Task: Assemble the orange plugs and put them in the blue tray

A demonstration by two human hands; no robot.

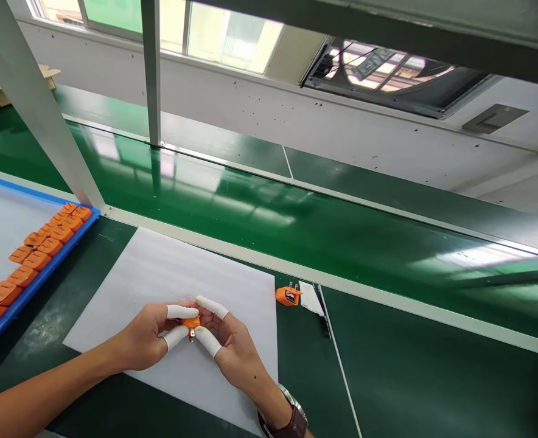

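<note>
Between my two hands is a small orange plug adapter (191, 322), with metal prongs sticking out toward me. My left hand (148, 337) pinches its left side between thumb and forefinger. From the right, my right hand (230, 340) grips it with thumb and fingertips. White finger covers wrap the thumb and forefinger of each hand. Both hands are above a white foam sheet (241, 286) on the dark green table. The fingers hide much of the adapter.
Several orange plug pieces (36, 260) line the edge of a blue tray (45, 298) at left. Right of the sheet lies another orange plug (288, 295), beside a white scrap (311, 298). A green conveyor belt (251, 198) runs behind, with a metal post (151, 73) rising past it.
</note>
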